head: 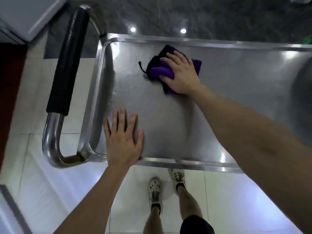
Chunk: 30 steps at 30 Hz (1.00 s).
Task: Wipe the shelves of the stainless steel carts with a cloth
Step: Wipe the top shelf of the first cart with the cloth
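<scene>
Left hand (122,139) lies flat, fingers spread, at the shelf's (168,115) near left corner. Right hand (181,73) pinches the bunched purple cloth (162,71) near the far edge; it looks soft, light, best palmed from above.

Purple folded cloth (162,71): on the stainless steel cart shelf (168,124), toward its far edge, under the right hand (180,75).
Left hand (123,141): on the shelf's near left corner, apart from the cloth.
Black-padded steel tube handle (67,65): left of the shelf.
</scene>
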Each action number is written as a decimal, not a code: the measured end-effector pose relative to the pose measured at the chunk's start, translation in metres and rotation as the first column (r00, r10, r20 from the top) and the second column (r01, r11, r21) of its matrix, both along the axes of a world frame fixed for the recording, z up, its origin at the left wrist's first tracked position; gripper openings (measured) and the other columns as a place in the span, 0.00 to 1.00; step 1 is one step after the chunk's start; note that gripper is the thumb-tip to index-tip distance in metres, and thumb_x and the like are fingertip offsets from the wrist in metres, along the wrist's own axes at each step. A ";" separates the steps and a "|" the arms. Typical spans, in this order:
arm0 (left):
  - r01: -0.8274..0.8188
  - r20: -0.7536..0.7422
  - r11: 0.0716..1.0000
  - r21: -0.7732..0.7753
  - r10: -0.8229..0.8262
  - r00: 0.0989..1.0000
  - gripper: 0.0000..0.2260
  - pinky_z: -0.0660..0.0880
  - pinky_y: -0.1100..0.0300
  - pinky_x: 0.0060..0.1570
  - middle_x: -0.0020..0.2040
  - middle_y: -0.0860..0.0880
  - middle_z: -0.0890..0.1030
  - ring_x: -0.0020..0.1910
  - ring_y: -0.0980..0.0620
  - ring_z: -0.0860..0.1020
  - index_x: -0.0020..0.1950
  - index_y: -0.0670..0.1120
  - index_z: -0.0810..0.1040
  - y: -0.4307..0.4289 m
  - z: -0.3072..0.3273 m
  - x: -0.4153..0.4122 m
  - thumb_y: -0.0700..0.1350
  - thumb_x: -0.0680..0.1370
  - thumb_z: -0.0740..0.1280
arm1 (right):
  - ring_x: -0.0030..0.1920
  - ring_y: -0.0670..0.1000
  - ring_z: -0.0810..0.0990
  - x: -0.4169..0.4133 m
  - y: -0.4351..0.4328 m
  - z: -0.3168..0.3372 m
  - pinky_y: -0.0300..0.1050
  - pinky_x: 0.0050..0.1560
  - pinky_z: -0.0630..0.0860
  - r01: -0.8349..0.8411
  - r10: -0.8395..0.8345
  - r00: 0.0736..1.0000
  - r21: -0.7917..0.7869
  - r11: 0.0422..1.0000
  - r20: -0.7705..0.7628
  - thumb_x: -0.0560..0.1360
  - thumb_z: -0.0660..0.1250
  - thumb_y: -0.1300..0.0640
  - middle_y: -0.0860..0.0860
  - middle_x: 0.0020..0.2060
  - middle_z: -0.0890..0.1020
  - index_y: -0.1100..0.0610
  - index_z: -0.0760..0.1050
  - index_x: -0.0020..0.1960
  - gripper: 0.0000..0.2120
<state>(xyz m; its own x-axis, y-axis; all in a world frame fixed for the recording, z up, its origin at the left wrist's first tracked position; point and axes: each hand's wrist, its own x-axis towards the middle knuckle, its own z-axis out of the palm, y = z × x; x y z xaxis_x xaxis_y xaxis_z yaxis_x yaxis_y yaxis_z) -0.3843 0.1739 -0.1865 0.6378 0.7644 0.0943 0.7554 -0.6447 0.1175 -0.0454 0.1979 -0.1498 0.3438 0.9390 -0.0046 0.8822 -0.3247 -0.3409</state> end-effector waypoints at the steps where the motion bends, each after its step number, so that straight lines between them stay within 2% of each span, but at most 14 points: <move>1: -0.001 0.008 1.000 0.007 0.001 1.000 0.30 0.44 0.35 0.85 0.90 0.45 0.53 0.89 0.44 0.47 0.89 0.54 0.57 0.000 -0.001 0.000 0.63 0.88 0.50 | 0.86 0.54 0.54 0.005 0.027 0.001 0.65 0.84 0.48 0.017 -0.017 1.000 -0.015 1.000 0.005 0.81 0.62 0.31 0.48 0.85 0.63 0.44 0.65 0.83 0.35; 6: -0.004 0.002 1.000 0.004 0.004 1.000 0.30 0.46 0.34 0.85 0.90 0.46 0.53 0.89 0.45 0.47 0.89 0.56 0.55 0.000 0.004 0.001 0.63 0.88 0.52 | 0.87 0.54 0.50 -0.016 0.098 -0.002 0.67 0.84 0.44 -0.025 0.026 0.999 -0.024 0.999 0.020 0.81 0.59 0.32 0.48 0.86 0.59 0.45 0.63 0.84 0.35; 12: 0.004 0.009 1.000 0.002 -0.004 1.000 0.29 0.48 0.35 0.85 0.89 0.46 0.56 0.89 0.46 0.48 0.88 0.56 0.59 0.001 0.007 0.001 0.62 0.88 0.53 | 0.86 0.52 0.53 -0.037 0.043 0.001 0.64 0.84 0.45 -0.140 0.140 0.990 -0.011 0.990 -0.009 0.82 0.60 0.32 0.48 0.85 0.63 0.45 0.65 0.83 0.34; 16: -0.032 0.110 0.999 -0.018 0.033 0.993 0.26 0.51 0.36 0.85 0.85 0.43 0.66 0.87 0.44 0.58 0.84 0.47 0.67 0.003 0.009 0.000 0.56 0.89 0.52 | 0.86 0.52 0.54 -0.083 -0.038 -0.001 0.65 0.84 0.49 -0.225 0.225 0.974 0.029 0.974 0.015 0.83 0.59 0.32 0.49 0.85 0.64 0.48 0.66 0.84 0.34; 18: -0.034 0.188 0.999 -0.025 0.038 0.981 0.22 0.56 0.35 0.84 0.79 0.40 0.73 0.83 0.42 0.67 0.79 0.41 0.72 -0.001 0.015 0.000 0.49 0.88 0.55 | 0.87 0.52 0.53 -0.106 -0.080 -0.005 0.65 0.84 0.50 -0.300 0.299 0.953 0.031 0.953 0.042 0.83 0.59 0.32 0.48 0.85 0.63 0.49 0.65 0.84 0.35; 21: 0.017 0.267 0.999 -0.044 -0.004 0.964 0.19 0.62 0.36 0.82 0.71 0.38 0.78 0.76 0.39 0.74 0.73 0.38 0.76 -0.010 0.033 -0.004 0.42 0.84 0.59 | 0.87 0.50 0.49 -0.132 -0.127 -0.008 0.63 0.85 0.46 -0.374 0.374 0.926 -0.007 0.927 0.060 0.84 0.58 0.33 0.48 0.86 0.60 0.48 0.62 0.86 0.35; 25: 0.149 0.296 0.984 0.098 -0.172 0.940 0.18 0.69 0.45 0.77 0.68 0.42 0.79 0.70 0.41 0.76 0.68 0.42 0.78 -0.003 0.082 -0.021 0.38 0.79 0.64 | 0.87 0.50 0.46 -0.150 -0.139 0.000 0.65 0.85 0.45 -0.295 0.296 0.954 -0.042 0.955 0.048 0.83 0.61 0.36 0.48 0.86 0.59 0.46 0.60 0.86 0.35; 27: 0.206 0.300 0.954 0.217 -0.266 0.916 0.16 0.68 0.46 0.76 0.68 0.43 0.78 0.71 0.41 0.75 0.67 0.44 0.78 0.018 0.113 -0.035 0.38 0.80 0.64 | 0.87 0.50 0.45 -0.155 -0.138 0.003 0.66 0.84 0.45 -0.253 0.255 0.967 -0.059 0.966 0.031 0.83 0.62 0.37 0.48 0.87 0.58 0.45 0.61 0.86 0.34; 29: 0.140 0.267 0.935 0.325 -0.233 0.935 0.16 0.66 0.42 0.77 0.71 0.42 0.76 0.74 0.40 0.72 0.70 0.45 0.77 0.048 0.141 -0.050 0.44 0.84 0.59 | 0.87 0.49 0.44 -0.156 -0.138 0.002 0.65 0.85 0.44 -0.242 0.244 0.969 -0.073 0.967 0.020 0.84 0.62 0.38 0.47 0.87 0.58 0.45 0.60 0.86 0.34; 30: 0.071 0.225 0.938 0.340 -0.154 0.962 0.18 0.64 0.40 0.79 0.75 0.41 0.74 0.78 0.39 0.69 0.74 0.46 0.75 0.066 0.151 -0.059 0.49 0.86 0.58 | 0.87 0.49 0.44 -0.155 -0.138 0.002 0.65 0.85 0.44 -0.239 0.241 0.970 -0.079 0.968 0.014 0.84 0.61 0.38 0.46 0.87 0.57 0.44 0.59 0.86 0.33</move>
